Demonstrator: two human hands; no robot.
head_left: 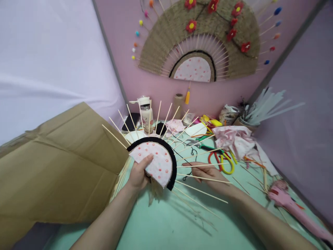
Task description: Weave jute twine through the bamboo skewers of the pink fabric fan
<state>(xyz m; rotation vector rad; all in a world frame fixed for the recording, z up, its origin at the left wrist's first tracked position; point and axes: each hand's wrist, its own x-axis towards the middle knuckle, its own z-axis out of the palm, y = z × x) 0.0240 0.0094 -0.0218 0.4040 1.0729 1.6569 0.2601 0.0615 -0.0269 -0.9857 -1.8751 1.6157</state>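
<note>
A half-round fan base (158, 159) with pink-dotted white fabric and a black curved border is raised above the table. Thin wooden sticks (170, 116) fan outward from its edge. My left hand (139, 175) grips the base at its lower left, thumb across the fabric and the other fingers hidden behind. From the border a thin black cord (183, 158) stretches to my right hand (204, 173), whose fingers pinch it behind the sticks. Loose loops of the cord hang around those fingers. Some pale frayed strands dangle below the base.
A large cardboard sheet (62, 163) leans at left. Red-and-yellow-handled scissors (227, 166), green-handled pliers (208, 147) and crumpled fabric (234, 139) lie to the right. A pink glue gun (291, 201) rests near the right edge. Behind stands a bottle (146, 116); a finished woven fan (161, 45) hangs on the wall.
</note>
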